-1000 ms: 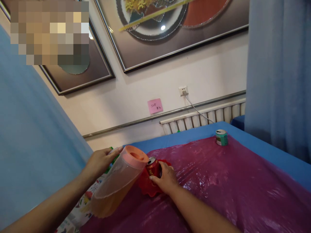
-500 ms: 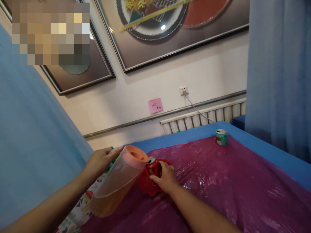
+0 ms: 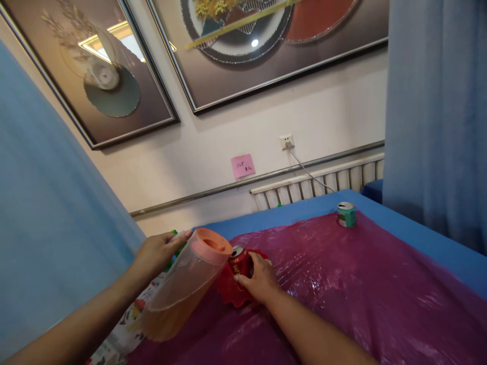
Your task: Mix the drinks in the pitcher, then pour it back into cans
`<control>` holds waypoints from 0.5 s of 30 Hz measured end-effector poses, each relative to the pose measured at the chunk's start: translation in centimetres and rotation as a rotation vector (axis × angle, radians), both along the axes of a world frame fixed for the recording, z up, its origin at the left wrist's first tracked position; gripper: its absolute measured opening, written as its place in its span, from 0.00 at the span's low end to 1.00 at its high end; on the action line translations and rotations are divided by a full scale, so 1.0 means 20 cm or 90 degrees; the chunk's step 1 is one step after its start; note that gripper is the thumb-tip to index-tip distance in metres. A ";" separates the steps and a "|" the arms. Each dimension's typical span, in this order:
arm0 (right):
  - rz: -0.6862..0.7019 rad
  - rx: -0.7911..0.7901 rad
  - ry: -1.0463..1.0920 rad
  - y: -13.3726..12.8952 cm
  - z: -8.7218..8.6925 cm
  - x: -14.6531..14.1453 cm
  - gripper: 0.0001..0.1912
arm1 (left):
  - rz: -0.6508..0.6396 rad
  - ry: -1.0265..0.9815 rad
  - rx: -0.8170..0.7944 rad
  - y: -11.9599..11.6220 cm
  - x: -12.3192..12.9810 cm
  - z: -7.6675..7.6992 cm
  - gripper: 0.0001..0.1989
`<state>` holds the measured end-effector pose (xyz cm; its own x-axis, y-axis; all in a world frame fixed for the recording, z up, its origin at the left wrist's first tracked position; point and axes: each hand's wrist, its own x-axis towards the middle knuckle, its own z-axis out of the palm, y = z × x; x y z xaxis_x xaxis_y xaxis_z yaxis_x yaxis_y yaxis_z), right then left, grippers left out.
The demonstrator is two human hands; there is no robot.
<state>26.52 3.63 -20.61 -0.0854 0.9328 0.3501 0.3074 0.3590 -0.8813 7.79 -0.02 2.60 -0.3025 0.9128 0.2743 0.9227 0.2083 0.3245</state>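
Observation:
My left hand (image 3: pixel 160 249) is closed on the side of a translucent plastic pitcher (image 3: pixel 173 299) with an orange lid. The pitcher is tilted to the right and holds an amber liquid. Its spout touches or nearly touches the top of a red drink can (image 3: pixel 238 263); I cannot tell if liquid flows. My right hand (image 3: pixel 262 278) is wrapped round that can, thumb in front, fingers behind. Under the can lies a red scalloped dish (image 3: pixel 236 299), partly hidden by the hand and can.
Pink plastic sheeting (image 3: pixel 335 284) covers a blue table (image 3: pixel 315 205). A short green can (image 3: pixel 346 215) stands at the far right corner. Patterned packaging (image 3: pixel 133 324) lies left behind the pitcher. Blue curtains (image 3: pixel 49 213) hang on both sides, with a radiator (image 3: pixel 319 183) at the wall.
Hands, pitcher and red can hold nearly the same positions. The camera view has shifted very slightly.

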 end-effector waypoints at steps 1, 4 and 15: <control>0.001 0.001 0.000 0.00 0.00 0.00 0.31 | -0.001 -0.001 -0.004 0.00 0.00 0.00 0.31; -0.001 0.006 0.002 0.00 0.00 0.00 0.31 | -0.005 0.000 -0.005 0.00 -0.01 0.00 0.31; -0.007 -0.005 -0.008 0.00 0.00 0.00 0.31 | -0.005 0.010 0.000 0.00 0.01 0.01 0.31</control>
<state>26.47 3.65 -20.60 -0.0786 0.9366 0.3415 0.3221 0.3481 -0.8804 7.91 -0.10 2.72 -0.2908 0.9152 0.2790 0.9294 0.2009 0.3097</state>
